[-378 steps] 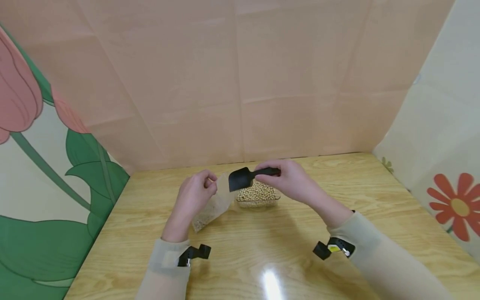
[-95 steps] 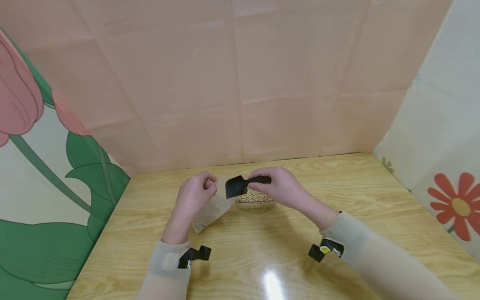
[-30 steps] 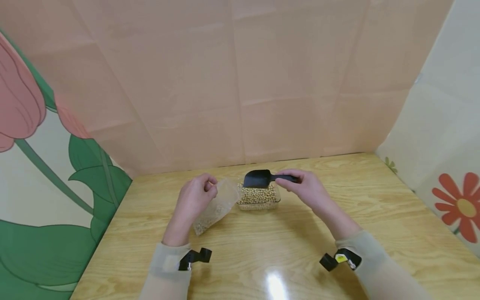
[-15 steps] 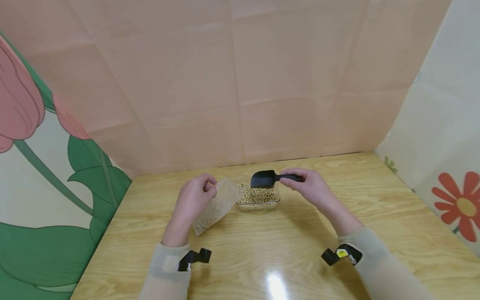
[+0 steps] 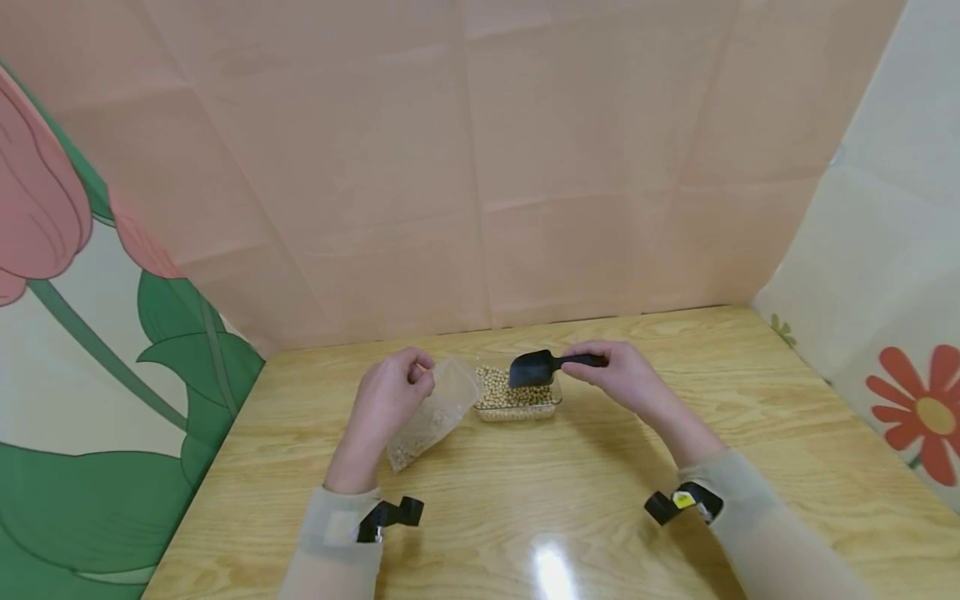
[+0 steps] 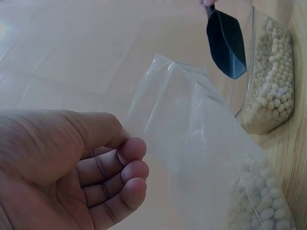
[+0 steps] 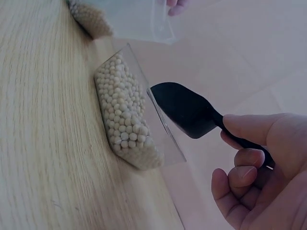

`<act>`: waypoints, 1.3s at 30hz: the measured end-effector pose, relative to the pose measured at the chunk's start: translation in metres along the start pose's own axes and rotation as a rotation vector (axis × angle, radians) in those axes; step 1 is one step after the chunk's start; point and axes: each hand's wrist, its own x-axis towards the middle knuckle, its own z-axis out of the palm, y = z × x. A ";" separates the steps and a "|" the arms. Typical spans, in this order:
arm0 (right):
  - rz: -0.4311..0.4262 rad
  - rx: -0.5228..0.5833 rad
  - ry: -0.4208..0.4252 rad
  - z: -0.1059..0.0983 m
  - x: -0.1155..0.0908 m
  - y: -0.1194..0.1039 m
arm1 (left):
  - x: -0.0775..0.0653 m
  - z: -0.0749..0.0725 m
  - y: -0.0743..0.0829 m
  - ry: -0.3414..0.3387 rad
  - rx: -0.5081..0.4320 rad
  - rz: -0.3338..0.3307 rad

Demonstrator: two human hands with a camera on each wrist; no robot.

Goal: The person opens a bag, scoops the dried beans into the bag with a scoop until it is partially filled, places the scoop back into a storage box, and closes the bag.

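Note:
My left hand pinches the top edge of a clear plastic bag between thumb and index finger. The bag slants down to the table with pale round beans gathered in its bottom corner. My right hand grips the handle of a black scoop, its blade pointing left. The blade is just above a clear rectangular container, at its rim in the right wrist view, and looks bare inside in the left wrist view. Pale round beans fill much of the container, which stands just right of the bag.
Everything stands on a light wooden table. A pinkish sheet rises behind its back edge, and printed flower panels flank it: a tulip panel on the left, a red-flower panel on the right.
Some seconds ago the scoop was at the bag's mouth. It has since shifted right over the container and, in the last half second, dipped lower. The left hand and bag have barely moved.

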 end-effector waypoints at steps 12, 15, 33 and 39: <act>-0.108 -0.161 -0.066 -0.008 0.010 -0.004 | -0.001 -0.001 0.002 0.005 0.004 -0.005; -0.106 -0.188 -0.089 -0.010 0.010 -0.008 | -0.001 -0.001 0.003 0.005 0.007 -0.002; -0.103 -0.227 -0.172 0.001 0.016 -0.020 | -0.001 -0.001 0.001 0.009 0.016 0.019; -0.083 -0.159 -0.177 0.009 0.016 -0.016 | -0.002 -0.002 0.002 0.007 0.010 0.023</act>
